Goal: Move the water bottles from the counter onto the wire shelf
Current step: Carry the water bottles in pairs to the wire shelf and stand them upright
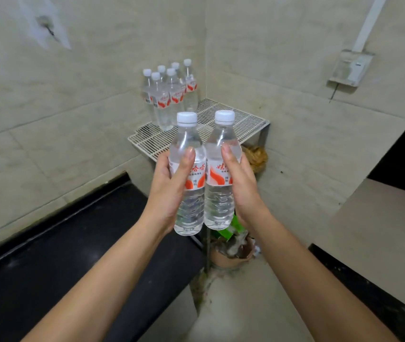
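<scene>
Two clear water bottles with white caps and red-and-white labels are held upright, side by side and touching, in front of the white wire shelf [236,122]. My left hand [169,188] grips the left bottle [191,208] around its label. My right hand [243,186] grips the right bottle [220,206] the same way. Both bottles hang in the air a little nearer to me than the shelf's front edge. Several more bottles of the same kind [169,95] stand clustered at the shelf's back left corner, against the tiled wall.
A black counter [60,255] runs along the left wall below my left arm. The shelf's right half is bare wire. Under the shelf sit a brownish bundle [257,157], a green packet [226,232] and a clay pot [231,255]. A socket box [350,69] hangs on the right wall.
</scene>
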### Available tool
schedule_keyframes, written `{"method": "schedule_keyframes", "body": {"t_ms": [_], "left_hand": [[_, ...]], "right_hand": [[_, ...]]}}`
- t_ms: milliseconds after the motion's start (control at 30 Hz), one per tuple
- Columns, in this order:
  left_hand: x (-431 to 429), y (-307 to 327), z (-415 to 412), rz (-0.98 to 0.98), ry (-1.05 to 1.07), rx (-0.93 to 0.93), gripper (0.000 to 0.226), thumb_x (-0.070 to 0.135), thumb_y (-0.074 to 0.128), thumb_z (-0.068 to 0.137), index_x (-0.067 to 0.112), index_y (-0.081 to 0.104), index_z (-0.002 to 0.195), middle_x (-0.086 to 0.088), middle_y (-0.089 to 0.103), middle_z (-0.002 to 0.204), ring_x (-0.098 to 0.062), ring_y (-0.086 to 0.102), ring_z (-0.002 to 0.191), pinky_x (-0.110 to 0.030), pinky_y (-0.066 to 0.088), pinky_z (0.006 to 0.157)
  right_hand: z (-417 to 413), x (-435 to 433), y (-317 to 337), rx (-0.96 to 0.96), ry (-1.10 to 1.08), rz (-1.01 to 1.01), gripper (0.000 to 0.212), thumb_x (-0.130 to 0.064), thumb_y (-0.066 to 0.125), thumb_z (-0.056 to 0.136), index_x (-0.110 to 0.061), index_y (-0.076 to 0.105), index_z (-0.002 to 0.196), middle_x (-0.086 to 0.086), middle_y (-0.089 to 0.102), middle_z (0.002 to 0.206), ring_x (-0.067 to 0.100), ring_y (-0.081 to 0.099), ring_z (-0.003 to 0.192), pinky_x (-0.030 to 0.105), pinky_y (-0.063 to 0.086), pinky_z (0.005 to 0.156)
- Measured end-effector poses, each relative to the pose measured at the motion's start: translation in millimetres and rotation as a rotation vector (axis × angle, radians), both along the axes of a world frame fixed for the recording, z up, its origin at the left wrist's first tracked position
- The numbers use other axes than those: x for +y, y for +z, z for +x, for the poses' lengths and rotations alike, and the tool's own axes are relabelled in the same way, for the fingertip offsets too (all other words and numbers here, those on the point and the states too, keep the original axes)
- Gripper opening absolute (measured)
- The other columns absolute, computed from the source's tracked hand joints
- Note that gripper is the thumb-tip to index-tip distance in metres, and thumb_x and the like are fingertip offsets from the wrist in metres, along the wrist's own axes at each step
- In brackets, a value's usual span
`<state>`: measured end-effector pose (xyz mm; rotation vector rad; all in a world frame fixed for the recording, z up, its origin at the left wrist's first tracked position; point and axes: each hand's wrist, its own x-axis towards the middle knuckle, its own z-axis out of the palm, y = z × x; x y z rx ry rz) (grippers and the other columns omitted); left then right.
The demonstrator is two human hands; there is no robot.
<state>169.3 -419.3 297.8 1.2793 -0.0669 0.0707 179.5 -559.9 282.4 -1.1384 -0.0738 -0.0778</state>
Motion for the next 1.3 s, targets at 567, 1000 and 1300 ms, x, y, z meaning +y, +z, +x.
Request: {"method": "schedule_keyframes", "body": {"t_ms": [567,1000,1300], "left_hand": [[-35.3,14.8,286.1,0.325,0.035,-0.145,0.049,0.044,0.067,0.092,0.022,0.052,0.133,0.007,0.069,0.126,-0.007,0.067,0.114,-0.037,0.056,0.098],[-86.6,-42.7,422.9,0.346,0.26,-0.049,0.061,0.045,0.062,0.096,0.042,0.031,0.149,0.012,0.053,0.147,-0.012,0.059,0.13,-0.043,0.054,0.103],[-108.3,-29.5,469.4,0.916,0.628,-0.228,0.028,0.044,0.051,0.099,0.029,0.062,0.119,0.011,0.06,0.109,-0.011,0.054,0.108,-0.032,0.045,0.095]], "right_hand": [[287.6,-39.4,28.8,-0.083,-0.051,-0.253,0.046,-0.061,0.061,0.093,-0.033,0.061,0.129,0.003,0.073,0.125,0.023,0.071,0.115,0.051,0.056,0.099],[484.0,-86.8,-32.3,-0.171,0.196,-0.345,0.042,-0.038,0.06,0.097,-0.019,0.058,0.134,-0.001,0.072,0.124,0.012,0.069,0.114,0.029,0.054,0.094],[559.5,-106.6,-26.3,-0.53,0.208,-0.552,0.029,-0.048,0.058,0.095,-0.027,0.066,0.112,-0.009,0.064,0.106,0.003,0.061,0.104,0.02,0.046,0.093]]}}
